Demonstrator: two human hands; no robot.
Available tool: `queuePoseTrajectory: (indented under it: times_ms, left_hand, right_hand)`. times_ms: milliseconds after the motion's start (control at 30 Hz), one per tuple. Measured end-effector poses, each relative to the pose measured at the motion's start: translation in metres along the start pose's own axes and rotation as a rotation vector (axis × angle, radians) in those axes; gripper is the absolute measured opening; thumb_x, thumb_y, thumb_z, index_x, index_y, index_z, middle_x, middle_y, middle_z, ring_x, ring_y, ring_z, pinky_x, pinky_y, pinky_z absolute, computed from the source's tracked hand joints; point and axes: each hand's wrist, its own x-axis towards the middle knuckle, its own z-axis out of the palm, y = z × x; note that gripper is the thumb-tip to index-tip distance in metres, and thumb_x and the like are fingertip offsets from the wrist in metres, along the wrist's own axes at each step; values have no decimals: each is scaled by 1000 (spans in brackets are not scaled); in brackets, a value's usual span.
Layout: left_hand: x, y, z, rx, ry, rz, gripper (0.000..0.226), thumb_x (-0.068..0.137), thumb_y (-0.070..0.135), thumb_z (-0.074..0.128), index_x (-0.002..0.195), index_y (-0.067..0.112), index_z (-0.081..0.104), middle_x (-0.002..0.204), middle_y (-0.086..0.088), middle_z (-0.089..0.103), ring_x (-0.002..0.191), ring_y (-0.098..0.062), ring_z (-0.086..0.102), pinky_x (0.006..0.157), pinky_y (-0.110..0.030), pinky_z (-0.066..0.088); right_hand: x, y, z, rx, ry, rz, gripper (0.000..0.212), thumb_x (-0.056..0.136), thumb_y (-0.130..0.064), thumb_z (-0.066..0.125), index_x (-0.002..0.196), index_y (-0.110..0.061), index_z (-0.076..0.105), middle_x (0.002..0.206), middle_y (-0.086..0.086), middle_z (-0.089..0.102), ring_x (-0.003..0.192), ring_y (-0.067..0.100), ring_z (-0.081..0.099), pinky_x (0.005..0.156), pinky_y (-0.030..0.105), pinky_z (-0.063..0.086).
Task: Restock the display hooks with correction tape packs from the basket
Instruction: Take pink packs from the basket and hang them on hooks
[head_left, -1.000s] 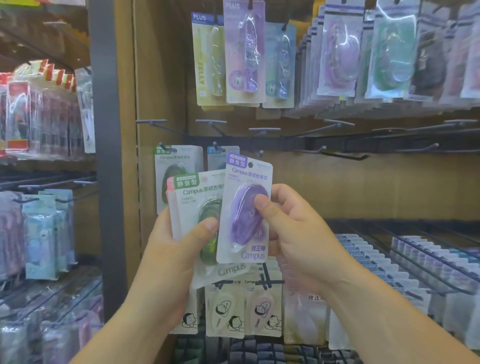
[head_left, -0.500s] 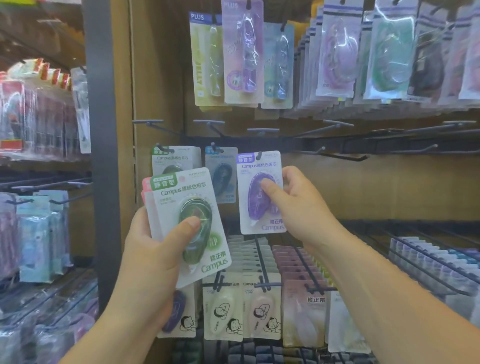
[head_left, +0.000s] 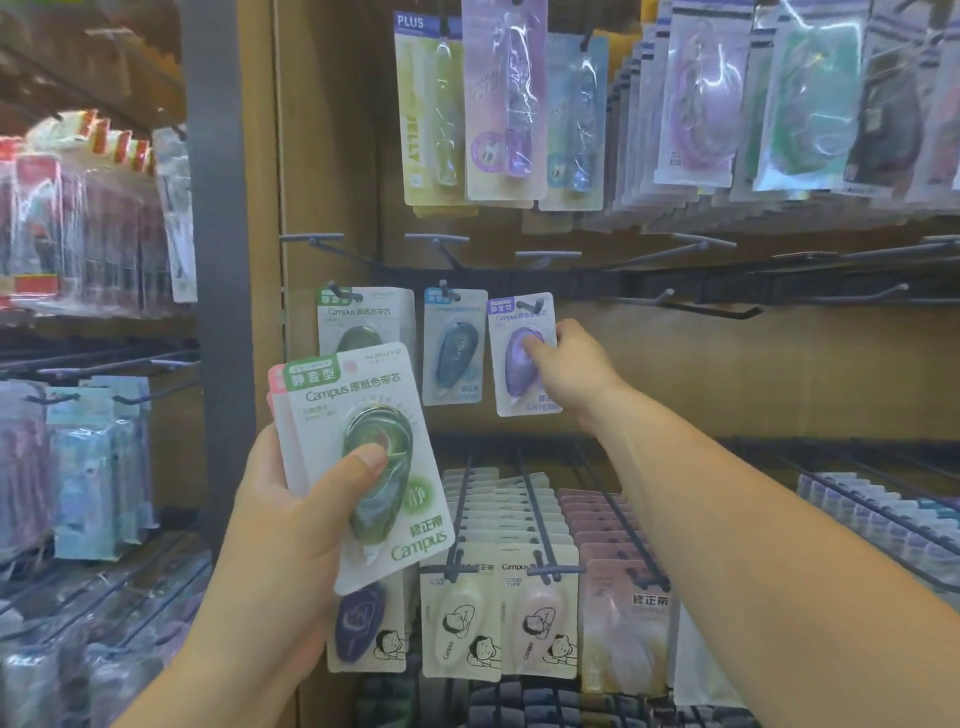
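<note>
- My right hand (head_left: 566, 374) is pinching the purple pack (head_left: 524, 358) up at a hook (head_left: 535, 305), beside the blue pack (head_left: 453, 347).
- My left hand (head_left: 291, 514) is gripping the green pack (head_left: 363, 462), thumb on front.

The left hand (head_left: 275, 514) and the right hand (head_left: 571, 374) are both showing bare, and the left forearm (head_left: 218, 660) and the right forearm (head_left: 779, 545) behind them are running uncovered right out to the edges of the view. The left thumb (head_left: 353, 473) is showing a short, rounded nail trimmed close to the tip, while the right hand's nails are appearing too small to tell.
</note>
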Motion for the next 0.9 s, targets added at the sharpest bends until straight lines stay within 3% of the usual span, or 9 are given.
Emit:
queuePoseTrajectory:
  times_ms: [67, 133, 200, 300, 367, 433, 600, 767, 900]
  left_hand:
    - [-1, 2, 1, -7, -6, -8, 61, 76, 22, 73, 136, 23, 61, 120, -4, 77, 105, -31, 77, 75, -51, 66]
    - [-2, 2, 1, -14, -5, -17, 66, 75, 17, 85, 136, 26, 61, 120, -2, 78, 106, -30, 77, 77, -52, 65]
    - [-3, 1, 2, -28, -15, -24, 59, 76, 19, 80, 132, 26, 63, 118, -3, 78, 103, -28, 78, 71, -45, 65]
    - [-3, 0, 10, -75, -37, -39, 52, 76, 23, 72, 128, 25, 66, 117, -5, 78, 99, -28, 78, 70, -44, 65]
    - [-4, 0, 19, -88, -93, -46, 48, 80, 21, 69, 128, 24, 68, 119, -8, 78, 103, -32, 77, 76, -48, 65]
    - [-6, -2, 27, -90, -129, -46, 45, 82, 20, 68, 126, 25, 70, 120, -11, 78, 106, -34, 77, 80, -48, 65]
    - [-11, -3, 40, -86, -122, -37, 47, 81, 30, 71, 128, 24, 68, 118, -8, 78, 103, -29, 78, 75, -40, 64]
    - [-12, 2, 28, -124, -91, -96, 57, 86, 45, 64, 138, 21, 61, 130, -11, 74, 116, -32, 73, 95, -53, 57]
    - [-15, 14, 8, -158, -57, -128, 54, 82, 39, 64, 135, 24, 64, 124, -9, 76, 111, -31, 75, 77, -47, 64]
  right_hand:
    - [-10, -2, -2, 68, 42, 20, 49, 101, -37, 61, 143, -26, 38, 130, -1, 58, 102, 18, 65, 58, 22, 50]
    - [-35, -11, -7, 210, 134, 19, 56, 99, -41, 64, 146, -32, 36, 129, -4, 57, 105, 14, 63, 65, 23, 50]
    - [-70, -17, -13, 345, 150, -35, 33, 102, -43, 58, 131, -29, 53, 110, -10, 63, 98, 7, 62, 69, 23, 48]
    - [-122, -17, -19, 361, -132, -174, 27, 93, -51, 62, 105, -29, 69, 93, -7, 73, 94, 13, 70, 77, 33, 56]
    - [-148, -18, -17, 256, -310, -266, 40, 75, -58, 70, 107, -33, 69, 100, -7, 74, 94, 12, 71, 80, 32, 59]
    - [-161, -17, -14, 153, -365, -314, 42, 75, -52, 77, 112, -34, 68, 104, -10, 75, 96, 10, 71, 84, 30, 59]
    - [-167, -13, -14, 199, -336, -339, 39, 75, -40, 84, 111, -33, 72, 102, -12, 77, 96, 8, 72, 85, 33, 60]
    - [-168, -11, -5, 241, -348, -345, 26, 87, -24, 80, 111, -29, 73, 101, -8, 77, 95, 11, 71, 86, 29, 58]
    - [-169, -18, 11, 330, -365, -299, 25, 90, -24, 78, 114, -27, 70, 107, -5, 77, 101, 16, 72, 90, 38, 59]
